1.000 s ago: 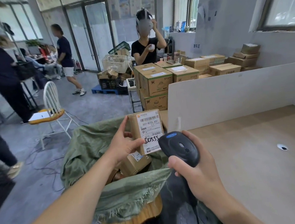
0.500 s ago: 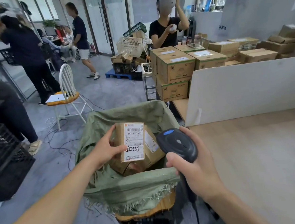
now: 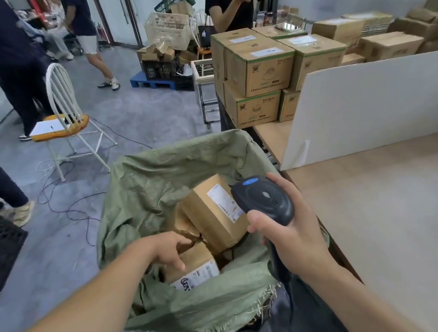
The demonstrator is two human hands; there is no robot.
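Small box: we see the small box point(image 3: 194, 268) lying inside the green sack point(image 3: 147, 197), close to the near edge of the sack's mouth, with its white label (handwritten digits on it) turned toward us.
Left hand: our left hand point(image 3: 167, 251) reaches down into the sack and holds the small box by its far end, thumb on the cardboard face and fingers curled over the edge.
Larger box: a larger box point(image 3: 214, 218) lies tilted just behind the small one, nearer the sack's right edge, and we think the two touch.
Scanner: the dark scanner point(image 3: 265, 201) with its blue button hovers over the right edge of the sack's mouth, head pointing at the boxes.
Right hand: our right hand point(image 3: 294, 236) is wrapped tight round the scanner's handle.
Worktop: the sack stands just beside the left edge of the pale worktop point(image 3: 387, 218).
White board: a white board point(image 3: 365, 107) stands upright along the worktop's far edge.
Cartons: stacked cartons point(image 3: 257, 68) sit beyond the board.
Chair: a white chair point(image 3: 63, 104) stands on the floor, well apart to the left.
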